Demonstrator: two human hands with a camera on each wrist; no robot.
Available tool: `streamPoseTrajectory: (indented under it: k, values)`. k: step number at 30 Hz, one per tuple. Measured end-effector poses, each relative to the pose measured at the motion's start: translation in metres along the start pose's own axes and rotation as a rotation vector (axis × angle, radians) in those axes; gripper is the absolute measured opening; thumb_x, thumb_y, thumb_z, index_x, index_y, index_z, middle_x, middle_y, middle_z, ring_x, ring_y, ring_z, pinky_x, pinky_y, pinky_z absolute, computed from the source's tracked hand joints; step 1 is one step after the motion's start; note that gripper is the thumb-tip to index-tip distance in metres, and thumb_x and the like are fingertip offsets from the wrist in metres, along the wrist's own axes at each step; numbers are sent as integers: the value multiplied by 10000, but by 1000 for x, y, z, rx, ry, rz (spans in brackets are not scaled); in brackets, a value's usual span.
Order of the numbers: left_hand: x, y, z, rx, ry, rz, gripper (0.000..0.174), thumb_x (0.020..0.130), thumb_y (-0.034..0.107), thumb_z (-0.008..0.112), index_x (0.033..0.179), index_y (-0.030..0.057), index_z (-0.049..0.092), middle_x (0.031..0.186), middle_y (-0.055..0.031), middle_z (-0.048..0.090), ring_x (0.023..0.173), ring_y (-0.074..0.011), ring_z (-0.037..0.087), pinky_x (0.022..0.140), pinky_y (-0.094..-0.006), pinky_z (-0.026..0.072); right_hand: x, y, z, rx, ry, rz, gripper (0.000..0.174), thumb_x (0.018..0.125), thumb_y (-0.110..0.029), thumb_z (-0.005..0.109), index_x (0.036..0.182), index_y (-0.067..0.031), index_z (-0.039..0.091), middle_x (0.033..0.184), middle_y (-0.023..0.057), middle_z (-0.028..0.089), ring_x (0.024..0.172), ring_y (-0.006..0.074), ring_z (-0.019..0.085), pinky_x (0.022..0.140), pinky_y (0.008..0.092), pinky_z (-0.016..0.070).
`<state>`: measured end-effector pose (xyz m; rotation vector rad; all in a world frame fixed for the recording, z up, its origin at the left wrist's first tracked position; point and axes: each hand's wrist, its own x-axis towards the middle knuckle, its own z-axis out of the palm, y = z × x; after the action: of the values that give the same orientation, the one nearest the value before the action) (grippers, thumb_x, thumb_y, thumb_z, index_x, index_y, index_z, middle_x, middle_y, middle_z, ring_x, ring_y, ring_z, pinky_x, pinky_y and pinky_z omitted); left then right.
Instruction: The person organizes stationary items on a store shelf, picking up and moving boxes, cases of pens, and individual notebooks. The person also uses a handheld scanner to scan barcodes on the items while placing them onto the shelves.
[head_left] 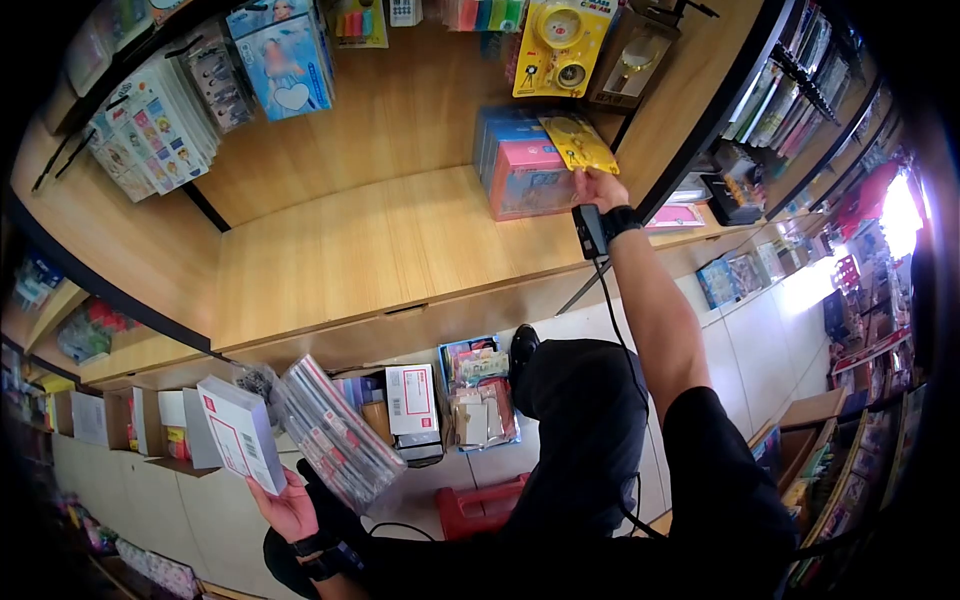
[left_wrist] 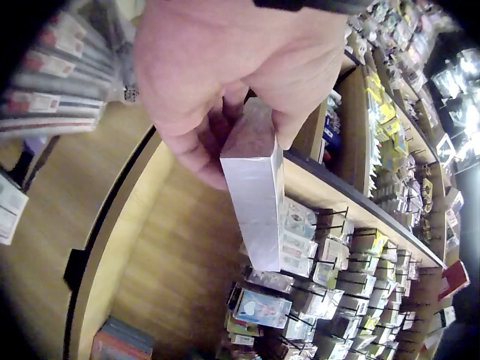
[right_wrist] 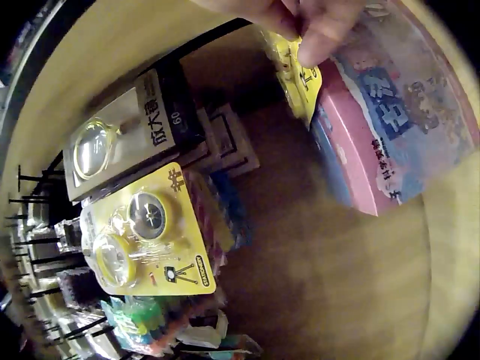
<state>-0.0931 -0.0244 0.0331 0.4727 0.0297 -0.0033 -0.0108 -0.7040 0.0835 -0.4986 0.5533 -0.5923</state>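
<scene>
My left hand [head_left: 287,508] grips the lower end of a flat white box [head_left: 240,435] with a red-framed label and a barcode. Seen from the left wrist, the plain narrow side of this white box [left_wrist: 253,214] points away from the palm, thumb on one face and fingers on the other. Over at the shelf, my right hand [head_left: 600,188] pinches the edge of a yellow blister card [head_left: 580,143]. That card lies over the top of a pink box [head_left: 535,180] and a blue box [head_left: 497,128]. Thumb and finger on the yellow card [right_wrist: 304,84] show in the right wrist view.
Yellow compass cards [head_left: 565,45], a boxed magnifier [head_left: 632,60] and sticker packs [head_left: 155,130] hang above the wooden shelf [head_left: 350,250]. Below, on the floor, are plastic-wrapped packs [head_left: 335,435], an open carton [head_left: 410,400] and a red stool [head_left: 480,508]. A cable runs from my right wrist.
</scene>
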Motion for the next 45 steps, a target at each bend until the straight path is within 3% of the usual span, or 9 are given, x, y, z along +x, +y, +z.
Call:
streamPoseTrajectory:
  k: [12,24,28,30,32,33,35,38,45]
  values:
    - [3,-5,2,18,41,-10,364,924,219,496,1243,51,447,1192,-83,550,997,-195,563,853,-332,486,-14,-1,39,-133,327,-282,284,834,57,478,1118,36,467,1069,181,519,826,278,599,641,315,583]
    - [3,1,-9,25,36,-22,362,917,232,508,1230,56,460,1195,-81,550,1012,-196,560,859,-339,481,-41,4,49,-555,156,-75,245,851,-125,468,1078,-34,465,800,129,529,642,227,549,482,294,446]
    - [0,3,-23,29,-14,-98,339,886,222,554,1169,44,503,1173,-89,562,1034,-193,542,875,-336,443,-61,28,24,-532,-95,-335,133,853,-182,537,938,-79,533,733,20,528,685,138,542,533,281,430]
    - [0,-3,-11,200,88,-72,367,905,268,513,1204,57,478,1223,-86,527,1087,-196,511,906,-344,417,-149,70,72,-610,-113,-252,129,887,-201,514,844,-87,555,737,5,550,704,118,548,589,261,438]
    - [0,-7,20,236,40,-148,390,911,240,489,1240,33,449,1248,-87,512,1151,-199,479,966,-360,374,-168,108,51,-716,-543,-58,171,901,-196,507,819,-62,576,771,21,583,731,117,566,596,263,449]
    - [1,-11,21,284,55,-118,354,919,222,479,1209,20,463,1168,-92,558,1026,-200,567,810,-341,485,-171,132,34,-751,-700,63,184,904,-199,506,828,-49,581,793,30,594,736,118,572,604,263,455]
    - [-2,-11,26,380,25,-121,337,916,177,485,1193,-14,462,1116,-106,582,974,-184,590,817,-311,483,-207,168,30,-803,-789,220,191,906,-199,506,875,-28,587,831,44,609,734,124,582,622,259,467]
    - [-5,-12,21,450,-3,-139,317,914,153,485,1171,-33,477,1106,-116,585,971,-183,594,841,-307,476,-300,204,76,-929,-704,365,199,900,-155,499,1021,-15,571,901,60,616,756,125,586,648,250,479]
    - [-14,9,18,204,37,-170,356,921,236,446,1192,6,475,1141,-111,578,1001,-212,585,831,-329,480,-245,273,5,-1145,-651,527,280,870,-100,517,1136,-15,536,967,61,601,773,134,577,643,256,483]
